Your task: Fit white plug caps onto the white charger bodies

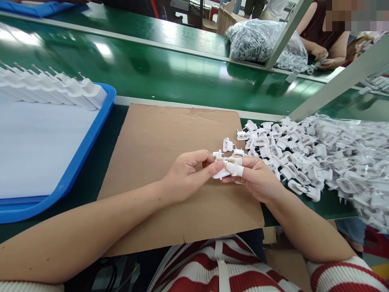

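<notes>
Both of my hands meet over the right part of a cardboard sheet (158, 150). Between their fingertips is a small white plastic plug piece (221, 173), partly covered by the fingers. My left hand (191, 172) pinches it from the left, thumb on top. My right hand (257, 176), with white coverings on its thumb and a finger, grips it from the right. Just beyond the fingers a loose white plug part (227, 144) lies on the cardboard. Close to my right hand spreads a pile of similar white plug parts (282, 146).
A blue tray (91, 140) with a row of white plug adapters (69, 91) stands at left. On the right, a clear plastic bag (364, 162) holds more parts. Beyond the green table runs a metal post (337, 85). Across, a person's hands (323, 56) work beside a large bag (261, 42).
</notes>
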Demonstrator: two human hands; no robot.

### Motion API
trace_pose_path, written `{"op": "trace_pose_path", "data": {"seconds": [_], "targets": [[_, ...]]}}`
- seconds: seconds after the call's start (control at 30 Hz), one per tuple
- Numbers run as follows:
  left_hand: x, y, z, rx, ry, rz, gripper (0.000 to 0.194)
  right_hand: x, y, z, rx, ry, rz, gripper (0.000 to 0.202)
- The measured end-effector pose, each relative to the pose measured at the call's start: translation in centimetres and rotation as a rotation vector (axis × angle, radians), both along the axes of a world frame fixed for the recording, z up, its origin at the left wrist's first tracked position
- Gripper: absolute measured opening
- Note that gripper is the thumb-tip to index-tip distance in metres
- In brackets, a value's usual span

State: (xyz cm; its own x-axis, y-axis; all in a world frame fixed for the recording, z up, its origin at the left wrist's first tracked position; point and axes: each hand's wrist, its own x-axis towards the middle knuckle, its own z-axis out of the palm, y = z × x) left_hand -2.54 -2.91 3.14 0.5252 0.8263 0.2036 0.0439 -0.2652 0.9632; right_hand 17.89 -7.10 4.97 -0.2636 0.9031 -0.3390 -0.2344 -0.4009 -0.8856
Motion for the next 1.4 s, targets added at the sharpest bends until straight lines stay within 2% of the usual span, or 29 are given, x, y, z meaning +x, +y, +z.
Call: {"op": "trace_pose_path", "data": {"seconds": [0.17,0.37,0.7,0.87,1.0,1.23,1.4], "targets": [[-0.2,0.0,0.4,0.017,0.023,-0.023,0.038,0.2,0.2,0.1,-0.017,0.039,0.032,0.022],[-0.3,-0.3,0.8,0.058,0.022,-0.006,0.037,0.2,0.3,0.3,-0.093,0.112,0.076,0.020],[-0.4,-0.2,0.7,0.014,0.010,-0.017,0.039,0.2,0.4,0.1,-0.124,0.143,0.081,0.024],[-0.5,-0.1,0.6,-0.067,0.160,-0.007,0.033,-0.3,0.3,-0.3,-0.115,0.112,-0.010,0.031],[-0.7,0.6,0.6,-0.118,0.280,0.002,0.038,-0.4,0.7,-0.7,-0.067,0.128,-0.014,0.040],[-1.1,1.1,0.9,-0.086,0.296,-0.024,0.039,-0.1,0.9,-0.9,-0.047,0.137,-0.002,0.047],[-1.4,0.9,0.5,-0.006,0.313,0.059,0.040,-0.1,1.1,-1.2,-0.030,0.165,0.012,0.039]]}}
